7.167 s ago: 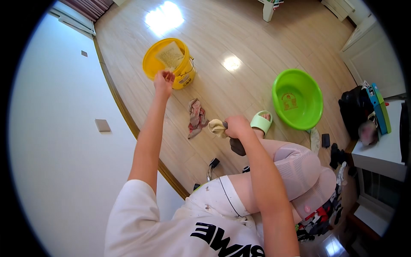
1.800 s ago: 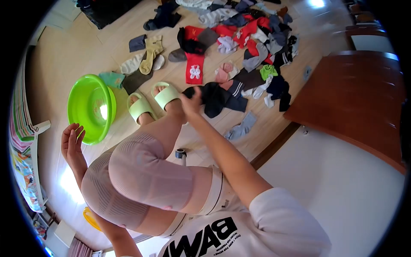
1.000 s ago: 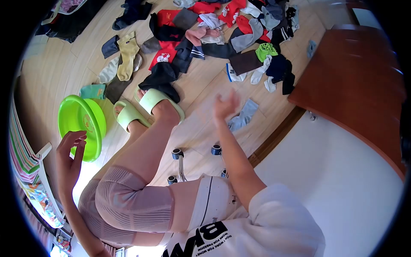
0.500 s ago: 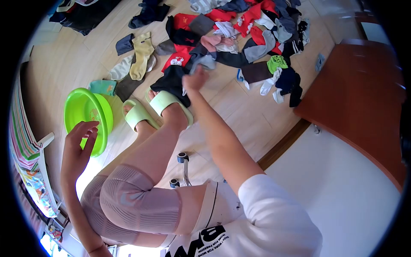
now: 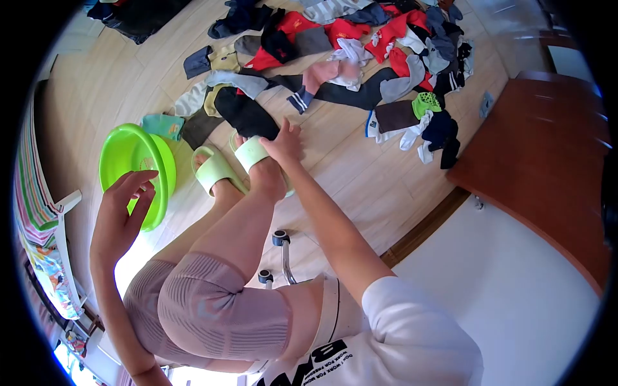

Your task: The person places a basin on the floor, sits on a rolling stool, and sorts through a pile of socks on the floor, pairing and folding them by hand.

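Observation:
My left hand (image 5: 125, 202) is raised at the left, in front of the green basin (image 5: 168, 174), fingers apart and nothing in it. My right hand (image 5: 284, 145) is open and empty beside the pale green slipper (image 5: 251, 152) on my foot. Just beyond it lies a black sock (image 5: 248, 114). A light grey-blue sock (image 5: 239, 82) rests across a white sock (image 5: 191, 100) and a yellow sock (image 5: 225, 59). Further right are a pink sock (image 5: 320, 76), a brown sock (image 5: 394, 117) and a bright green sock (image 5: 426, 103) among several others.
A brown wooden surface (image 5: 534, 174) juts in at the right, beside a white wall (image 5: 476, 270). Chair casters (image 5: 280, 238) stand below my legs. A black bag (image 5: 138, 19) lies at the top left, and striped bedding (image 5: 38, 186) hangs at the left edge.
The grey-blue sock, earlier lying at the right near the wooden surface, now lies among the socks beyond my feet. My right hand has let it go and drawn back. The black sock has shifted.

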`<state>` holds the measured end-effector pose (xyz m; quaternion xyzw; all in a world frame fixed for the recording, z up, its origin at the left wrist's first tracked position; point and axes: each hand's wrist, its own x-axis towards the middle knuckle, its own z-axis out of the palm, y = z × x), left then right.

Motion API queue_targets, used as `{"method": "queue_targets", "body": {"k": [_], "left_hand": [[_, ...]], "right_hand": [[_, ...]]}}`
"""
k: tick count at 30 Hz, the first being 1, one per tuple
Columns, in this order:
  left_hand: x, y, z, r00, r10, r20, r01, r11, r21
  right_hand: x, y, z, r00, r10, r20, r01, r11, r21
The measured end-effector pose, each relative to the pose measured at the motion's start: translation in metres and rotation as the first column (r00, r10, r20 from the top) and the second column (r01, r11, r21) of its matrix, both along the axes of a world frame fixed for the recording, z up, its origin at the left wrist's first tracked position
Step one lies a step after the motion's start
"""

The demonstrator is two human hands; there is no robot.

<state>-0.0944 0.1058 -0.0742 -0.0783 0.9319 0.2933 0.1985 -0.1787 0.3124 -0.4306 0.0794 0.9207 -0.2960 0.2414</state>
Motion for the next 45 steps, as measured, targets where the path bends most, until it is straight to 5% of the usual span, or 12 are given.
{"method": "queue_targets", "body": {"k": [2,7,9,13,20,22,28,34,38,42,43,45], "left_hand": [[0.000,0.003,0.001,1.000,-0.007,-0.001,0.007,1.000,-0.003],[0.005,0.005,0.002,0.999,-0.031,0.016,0.032,0.999,-0.042],[0.009,0.002,-0.002,0.998,-0.061,0.012,0.062,0.994,-0.087],[0.007,-0.005,-0.007,0.996,-0.083,0.034,0.088,0.982,-0.168],[-0.021,0.015,-0.005,0.977,-0.205,0.060,0.213,0.956,-0.201],[-0.029,0.016,-0.013,0.966,-0.259,0.014,0.256,0.945,-0.202],[-0.054,0.032,-0.043,0.940,-0.327,0.098,0.340,0.922,-0.184],[-0.081,0.067,-0.070,0.888,-0.422,0.184,0.417,0.907,0.064],[-0.113,0.098,-0.095,0.868,-0.451,0.208,0.455,0.890,0.030],[-0.178,0.121,-0.125,0.881,-0.414,0.228,0.392,0.910,0.138],[-0.196,0.138,-0.123,0.902,-0.384,0.198,0.375,0.923,0.084],[-0.221,0.157,-0.141,0.851,-0.520,-0.070,0.517,0.854,-0.058]], "right_hand": [[-0.002,0.006,-0.026,0.989,0.083,0.123,-0.059,0.980,-0.188],[-0.035,-0.071,0.019,0.921,-0.086,-0.381,-0.213,0.708,-0.674],[-0.039,-0.087,0.079,0.901,-0.015,-0.433,-0.362,0.522,-0.772],[-0.036,-0.072,0.107,0.901,-0.031,-0.433,-0.352,0.530,-0.771],[-0.021,0.135,0.011,0.859,-0.058,-0.509,-0.120,0.943,-0.310],[-0.028,0.211,-0.017,0.939,-0.019,-0.344,-0.014,0.996,-0.093],[-0.064,0.387,-0.019,0.938,-0.343,-0.051,0.346,0.917,0.197],[-0.107,0.478,-0.027,0.766,-0.522,-0.375,0.615,0.764,0.193],[-0.137,0.512,-0.029,0.715,-0.653,-0.249,0.698,0.689,0.198],[-0.155,0.546,-0.092,0.803,-0.593,-0.058,0.593,0.805,-0.028],[-0.158,0.525,-0.105,0.827,-0.530,-0.187,0.562,0.785,0.261],[-0.170,0.471,-0.083,0.842,-0.382,-0.382,0.486,0.843,0.230]]}}
